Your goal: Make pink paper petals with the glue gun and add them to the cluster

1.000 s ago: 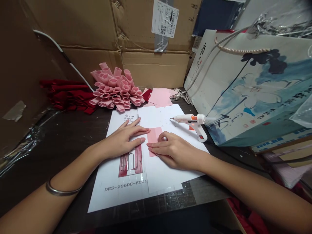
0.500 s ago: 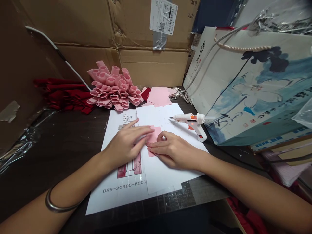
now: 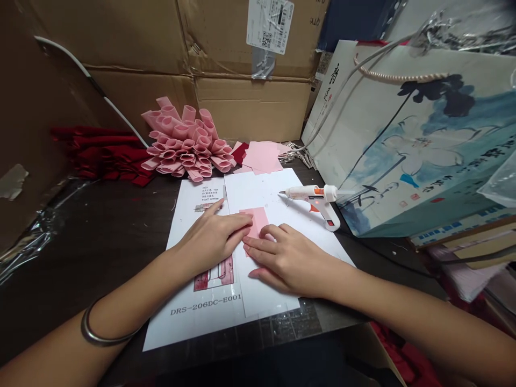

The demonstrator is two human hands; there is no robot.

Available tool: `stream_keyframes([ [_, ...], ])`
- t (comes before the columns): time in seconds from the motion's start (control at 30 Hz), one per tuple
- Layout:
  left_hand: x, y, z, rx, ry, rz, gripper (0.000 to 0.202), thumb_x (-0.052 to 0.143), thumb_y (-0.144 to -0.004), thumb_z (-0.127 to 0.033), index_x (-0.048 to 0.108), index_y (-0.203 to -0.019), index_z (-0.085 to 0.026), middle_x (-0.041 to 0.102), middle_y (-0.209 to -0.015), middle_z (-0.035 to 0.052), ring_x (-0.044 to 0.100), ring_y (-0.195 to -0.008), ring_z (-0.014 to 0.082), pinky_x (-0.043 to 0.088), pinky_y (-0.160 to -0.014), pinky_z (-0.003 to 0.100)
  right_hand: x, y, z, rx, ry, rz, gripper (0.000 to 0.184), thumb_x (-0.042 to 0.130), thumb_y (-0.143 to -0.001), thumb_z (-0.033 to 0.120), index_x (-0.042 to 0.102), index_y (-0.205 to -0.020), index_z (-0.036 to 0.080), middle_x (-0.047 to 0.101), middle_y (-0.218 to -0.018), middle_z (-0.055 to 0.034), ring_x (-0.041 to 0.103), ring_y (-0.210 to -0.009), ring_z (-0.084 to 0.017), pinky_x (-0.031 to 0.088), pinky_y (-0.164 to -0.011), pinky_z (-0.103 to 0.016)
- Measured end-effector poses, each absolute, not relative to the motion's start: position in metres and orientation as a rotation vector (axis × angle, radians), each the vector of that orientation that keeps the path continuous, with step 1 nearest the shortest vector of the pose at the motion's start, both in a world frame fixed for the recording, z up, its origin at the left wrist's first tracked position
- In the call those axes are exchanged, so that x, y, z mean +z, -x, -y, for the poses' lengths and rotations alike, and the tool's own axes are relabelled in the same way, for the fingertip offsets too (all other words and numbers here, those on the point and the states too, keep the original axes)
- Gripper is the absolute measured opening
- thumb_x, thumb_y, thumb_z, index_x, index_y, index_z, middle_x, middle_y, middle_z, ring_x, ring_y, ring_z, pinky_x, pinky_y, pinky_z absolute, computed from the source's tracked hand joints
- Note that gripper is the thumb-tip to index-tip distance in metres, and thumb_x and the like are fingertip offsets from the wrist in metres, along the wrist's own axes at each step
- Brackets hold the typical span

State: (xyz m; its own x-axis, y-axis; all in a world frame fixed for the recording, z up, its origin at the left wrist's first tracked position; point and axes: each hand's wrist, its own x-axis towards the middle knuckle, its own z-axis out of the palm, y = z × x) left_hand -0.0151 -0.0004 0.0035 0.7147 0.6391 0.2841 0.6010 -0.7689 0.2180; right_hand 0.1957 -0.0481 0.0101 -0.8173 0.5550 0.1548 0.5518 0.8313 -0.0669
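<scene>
A small pink paper square lies on white printed sheets in the middle of the dark table. My left hand lies flat with its fingers stretched out, the fingertips on the square's left edge. My right hand rests beside it, fingers extended and pressing on the square's near edge. The two sets of fingertips meet over the paper. A silver bangle circles my left wrist. Most of the square's near half is hidden under my fingers.
A white hot glue gun lies right of the sheets. Behind are a cluster of rolled pink paper tubes, flat pink squares, red fabric, cardboard boxes and a painted gift bag on the right.
My left hand slid right until its fingertips reached the pink square and met my right fingers. My right hand shifted slightly toward me along the paper.
</scene>
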Motion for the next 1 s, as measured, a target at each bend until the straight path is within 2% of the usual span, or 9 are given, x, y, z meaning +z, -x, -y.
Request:
stream_keyframes([
  [0.13,0.004,0.012,0.006,0.470,-2.783,-1.062,0.022,0.045,-0.098,-0.030,0.062,-0.108,-0.020,0.069,-0.118,0.0032,0.067,-0.097,0.0208,0.026,-0.113,0.054,0.019,-0.195,0.068,0.056,0.853,2.886,0.048,0.040,-0.099,0.045,0.061,-0.120,0.007,0.065,-0.119,-0.0148,0.052,-0.099,-0.030,0.043,-0.077,-0.045],
  [0.27,0.006,0.009,0.011,0.406,-2.815,-1.094,0.021,0.049,-0.096,-0.032,0.059,-0.108,-0.017,0.069,-0.119,0.0068,0.064,-0.107,0.0243,0.028,-0.112,0.053,0.024,-0.209,0.091,0.299,0.886,2.605,0.024,0.052,-0.096,0.034,0.064,-0.109,0.017,0.069,-0.110,-0.0079,0.055,-0.096,-0.024,0.044,-0.083,-0.041],
  [0.37,0.008,0.009,0.012,0.362,-2.839,-1.090,0.023,0.049,-0.096,-0.034,0.058,-0.109,-0.017,0.068,-0.119,0.0084,0.065,-0.106,0.0247,0.026,-0.112,0.055,0.018,-0.232,0.099,0.210,1.144,2.156,0.018,0.060,-0.090,0.024,0.062,-0.107,0.020,0.068,-0.100,-0.0078,0.055,-0.092,-0.023,0.045,-0.084,-0.041],
  [0.43,0.009,0.009,0.012,0.347,-2.847,-1.072,0.025,0.050,-0.096,-0.037,0.058,-0.110,-0.017,0.068,-0.120,0.0093,0.065,-0.107,0.0252,0.026,-0.112,0.056,0.010,-0.248,0.099,0.113,1.385,1.920,0.030,0.063,-0.088,0.031,0.059,-0.116,0.021,0.062,-0.110,-0.0118,0.054,-0.104,-0.028,0.045,-0.089,-0.045],
  [0.53,0.011,0.008,0.012,0.339,-2.856,-1.058,0.028,0.051,-0.094,-0.038,0.058,-0.111,-0.017,0.067,-0.122,0.0107,0.064,-0.109,0.0265,0.026,-0.112,0.056,0.000,-0.267,0.090,0.088,1.525,1.751,0.062,0.062,-0.087,0.040,0.039,-0.143,0.023,0.043,-0.140,-0.0152,0.042,-0.129,-0.032,0.039,-0.103,-0.052],
  [0.63,0.011,0.008,0.013,0.350,-2.881,-1.044,0.030,0.051,-0.095,-0.037,0.058,-0.115,-0.016,0.065,-0.126,0.0121,0.062,-0.114,0.0275,0.024,-0.112,0.056,-0.002,-0.277,0.072,0.207,1.599,1.639,0.072,0.063,-0.085,0.045,0.033,-0.147,0.022,0.037,-0.149,-0.0152,0.040,-0.134,-0.033,0.035,-0.108,-0.054],
  [0.7,0.010,0.008,0.014,0.366,-2.905,-1.021,0.031,0.049,-0.096,-0.036,0.058,-0.118,-0.016,0.063,-0.128,0.0122,0.060,-0.116,0.0275,0.022,-0.112,0.056,0.001,-0.280,0.056,0.373,1.604,1.588,0.067,0.065,-0.083,0.048,0.043,-0.140,0.020,0.047,-0.141,-0.0157,0.046,-0.129,-0.033,0.039,-0.105,-0.052],
  [0.83,0.007,0.009,0.014,0.404,-2.942,-1.004,0.030,0.047,-0.098,-0.036,0.062,-0.117,-0.018,0.063,-0.128,0.0109,0.059,-0.117,0.0264,0.023,-0.112,0.055,0.012,-0.283,0.026,0.767,1.581,1.651,0.052,0.063,-0.084,0.053,0.059,-0.123,0.018,0.065,-0.117,-0.0117,0.062,-0.103,-0.028,0.048,-0.088,-0.044],
  [1.0,0.005,0.009,0.013,0.358,-2.945,-1.032,0.031,0.046,-0.099,-0.036,0.063,-0.117,-0.017,0.060,-0.131,0.0116,0.055,-0.120,0.0282,0.030,-0.107,0.053,0.016,-0.281,0.011,0.815,1.627,1.693,0.047,0.062,-0.083,0.054,0.070,-0.105,0.013,0.070,-0.090,-0.0086,0.062,-0.079,-0.023,0.046,-0.067,-0.034],
])
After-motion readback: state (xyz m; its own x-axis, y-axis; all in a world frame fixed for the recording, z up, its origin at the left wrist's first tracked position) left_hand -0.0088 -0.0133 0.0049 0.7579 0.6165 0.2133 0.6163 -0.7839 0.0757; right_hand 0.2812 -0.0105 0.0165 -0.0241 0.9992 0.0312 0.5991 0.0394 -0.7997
